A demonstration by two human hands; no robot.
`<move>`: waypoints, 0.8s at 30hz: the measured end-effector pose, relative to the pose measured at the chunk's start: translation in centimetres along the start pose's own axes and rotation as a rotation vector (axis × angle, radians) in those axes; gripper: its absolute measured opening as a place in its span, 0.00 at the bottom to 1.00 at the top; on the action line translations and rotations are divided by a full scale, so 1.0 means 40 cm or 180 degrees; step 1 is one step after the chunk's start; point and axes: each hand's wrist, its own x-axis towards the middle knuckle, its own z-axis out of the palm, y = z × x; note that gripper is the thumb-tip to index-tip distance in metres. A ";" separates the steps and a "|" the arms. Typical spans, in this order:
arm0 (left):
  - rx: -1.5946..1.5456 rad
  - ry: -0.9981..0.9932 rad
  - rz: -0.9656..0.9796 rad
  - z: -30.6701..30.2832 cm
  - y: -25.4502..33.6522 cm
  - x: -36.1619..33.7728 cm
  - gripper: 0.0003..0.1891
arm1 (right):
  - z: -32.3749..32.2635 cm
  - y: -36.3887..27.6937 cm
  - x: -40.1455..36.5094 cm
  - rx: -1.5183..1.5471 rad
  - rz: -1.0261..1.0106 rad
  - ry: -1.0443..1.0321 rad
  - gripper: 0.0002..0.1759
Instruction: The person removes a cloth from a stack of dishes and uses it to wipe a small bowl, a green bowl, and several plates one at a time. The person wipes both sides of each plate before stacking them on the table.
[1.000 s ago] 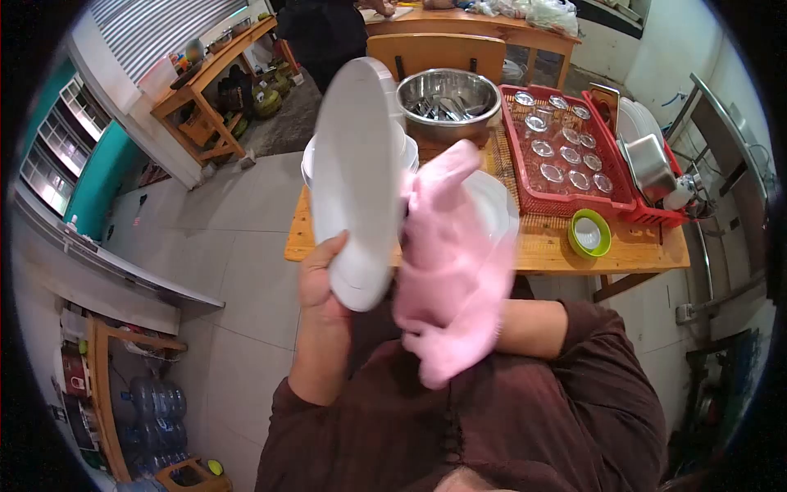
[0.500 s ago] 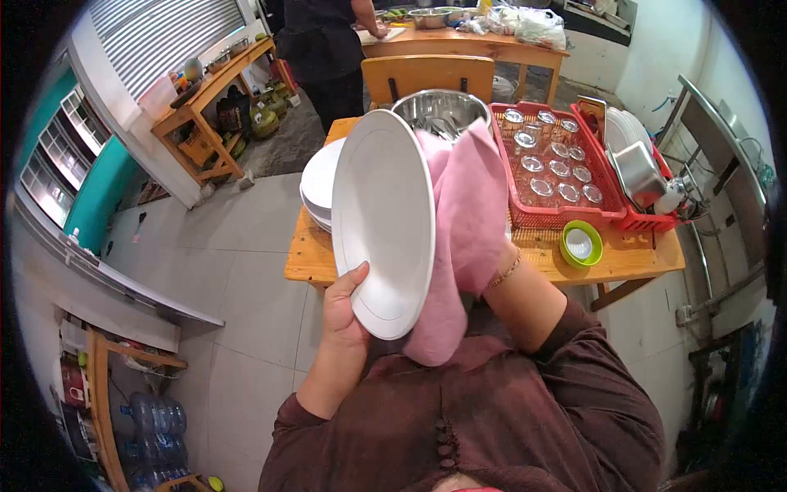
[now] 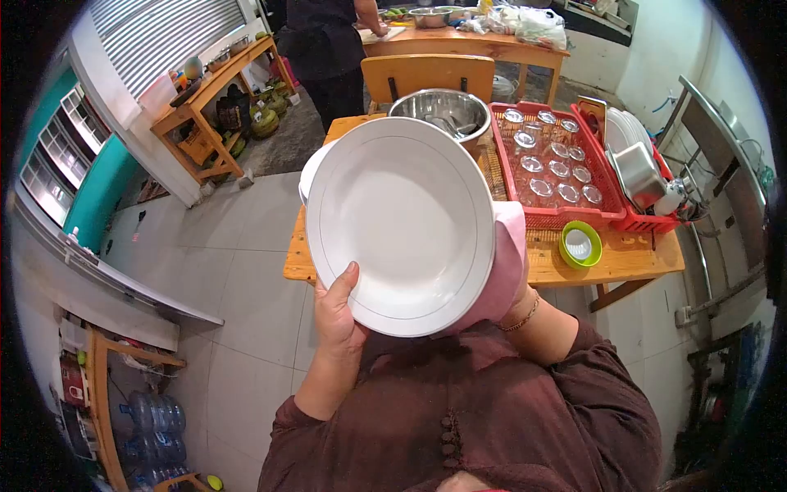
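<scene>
A white plate [image 3: 402, 221] with a thin dark ring near its rim faces me, held up over the front of the wooden table [image 3: 307, 266]. My left hand [image 3: 338, 312] grips its lower left edge, thumb on the front and fingers behind. At the plate's lower right, my right hand [image 3: 518, 305] is mostly hidden behind a pink cloth [image 3: 507, 266], which lies against the back of the plate. The cloth covers the fingers. Behind the plate, part of a white stack of dishes [image 3: 310, 174] shows on the left.
A steel bowl [image 3: 467, 105] with metal items stands behind the plate. To its right, a red basket [image 3: 557, 215] holds upturned glasses, beside a rack of plates [image 3: 627, 131]. A green bowl [image 3: 592, 256] sits near the front edge. Another person [image 3: 324, 49] works at the far table.
The plate has turned from a steep side angle to face me. My right hand and the pink cloth have moved lower and behind the plate, uncovering the steel bowl.
</scene>
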 end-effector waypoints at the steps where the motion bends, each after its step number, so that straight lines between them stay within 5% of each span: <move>1: 0.0070 0.0016 -0.0024 -0.002 0.001 -0.003 0.27 | -0.012 -0.010 -0.009 -0.0130 0.0141 0.0113 0.19; 3: 0.0172 -0.0045 -0.0088 -0.013 0.013 -0.001 0.27 | -0.031 -0.029 -0.025 -0.0391 0.0433 0.0339 0.20; 7: 0.0464 0.0097 0.0130 -0.003 0.018 -0.008 0.26 | 0.038 -0.056 -0.022 -0.1409 0.0501 0.0947 0.04; 13: 0.1109 -0.0121 0.0315 -0.011 0.080 -0.007 0.23 | -0.020 -0.038 -0.014 -0.0868 0.0704 0.1419 0.04; 16: 0.2228 0.0111 0.0815 0.020 0.167 -0.026 0.24 | -0.074 -0.051 -0.030 -0.0578 0.0709 0.1293 0.05; 20: 0.2297 0.0097 0.3281 0.046 0.341 -0.098 0.19 | -0.033 -0.105 -0.039 -0.0489 0.0442 0.1601 0.07; 24: 0.2533 -0.1607 0.5074 0.133 0.453 -0.167 0.13 | -0.099 -0.114 -0.066 -0.0752 0.0137 0.1440 0.08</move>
